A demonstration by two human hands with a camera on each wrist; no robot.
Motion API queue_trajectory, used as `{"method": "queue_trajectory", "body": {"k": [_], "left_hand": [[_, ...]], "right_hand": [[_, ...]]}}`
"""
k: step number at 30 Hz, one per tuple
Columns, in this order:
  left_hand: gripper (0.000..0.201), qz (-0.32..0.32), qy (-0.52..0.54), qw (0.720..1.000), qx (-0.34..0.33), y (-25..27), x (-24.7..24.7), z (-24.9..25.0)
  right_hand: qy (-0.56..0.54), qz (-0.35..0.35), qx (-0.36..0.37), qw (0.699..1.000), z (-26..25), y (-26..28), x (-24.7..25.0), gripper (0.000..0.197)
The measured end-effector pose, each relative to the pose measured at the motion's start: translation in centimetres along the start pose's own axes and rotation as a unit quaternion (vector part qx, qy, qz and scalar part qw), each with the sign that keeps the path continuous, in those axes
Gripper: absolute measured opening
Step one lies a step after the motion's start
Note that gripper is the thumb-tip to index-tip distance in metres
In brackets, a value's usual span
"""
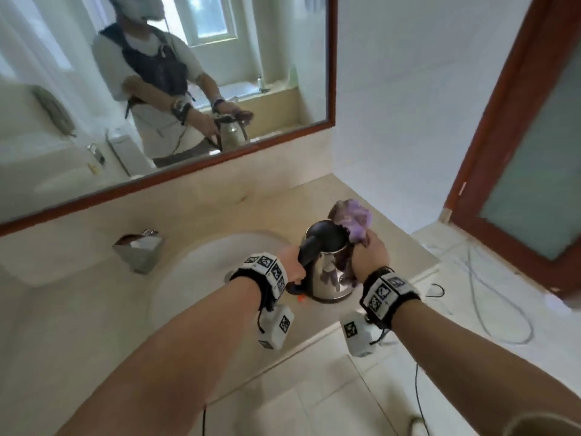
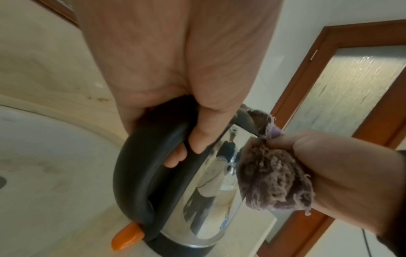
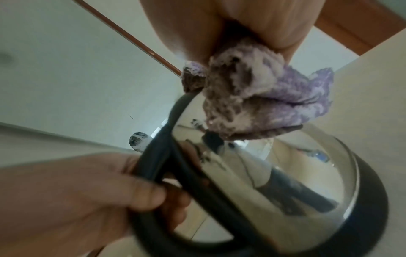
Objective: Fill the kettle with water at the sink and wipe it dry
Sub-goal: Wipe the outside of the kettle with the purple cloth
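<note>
On the countertop (image 1: 386, 247), near its front edge and just right of the sink (image 1: 201, 272), the kettle (image 1: 330, 272) is standing upright. My left hand (image 1: 290, 262) is gripping its black handle (image 2: 136, 173), fingers curled through the loop. My right hand (image 1: 369, 256) is clutching a bunched purple cloth (image 1: 353, 220), pressing it against the kettle's shiny side by the rim.
</note>
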State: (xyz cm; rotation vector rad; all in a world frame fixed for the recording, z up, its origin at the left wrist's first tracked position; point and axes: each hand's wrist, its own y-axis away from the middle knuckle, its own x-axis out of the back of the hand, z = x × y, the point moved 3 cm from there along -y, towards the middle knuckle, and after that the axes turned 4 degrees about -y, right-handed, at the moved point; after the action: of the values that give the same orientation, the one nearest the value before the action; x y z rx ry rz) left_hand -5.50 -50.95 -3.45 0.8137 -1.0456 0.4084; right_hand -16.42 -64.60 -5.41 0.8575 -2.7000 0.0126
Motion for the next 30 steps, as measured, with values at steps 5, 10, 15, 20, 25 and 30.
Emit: {"method": "queue_trajectory", "body": {"k": [5,10,15,20,25,30], "left_hand": [[0.031,-0.019,-0.025,0.999,-0.031,-1.0,-0.2,-0.3],[0.029,-0.008,-0.019,0.999,-0.029,-1.4,-0.1,-0.8],[0.021,-0.018,-0.007,0.999,-0.044,-1.9,-0.3,-1.2],[0.026,0.010,-0.012,0.998,-0.062,-1.5,-0.1,-1.1],[0.023,0.008,-0.038,0.997,-0.065,-1.1,0.2,-0.8],[0.010,-0.003,-0.024,0.997,-0.068,-1.3,-0.1,-0.9]], "right_hand": [[0.091,-0.042,0.079,0.992,1.2,4.6,-2.8,0.063],[0.065,0.055,0.085,0.993,4.5,6.0,-5.4,0.068],[0.040,0.218,0.138,0.965,4.6,5.5,-6.0,0.042],[0.070,0.232,0.150,0.959,7.4,6.2,-9.7,0.044],[0.045,0.263,0.124,0.956,6.3,6.5,-10.4,0.049],[-0.004,0.318,0.125,0.940,2.5,4.3,-7.7,0.035]]}}
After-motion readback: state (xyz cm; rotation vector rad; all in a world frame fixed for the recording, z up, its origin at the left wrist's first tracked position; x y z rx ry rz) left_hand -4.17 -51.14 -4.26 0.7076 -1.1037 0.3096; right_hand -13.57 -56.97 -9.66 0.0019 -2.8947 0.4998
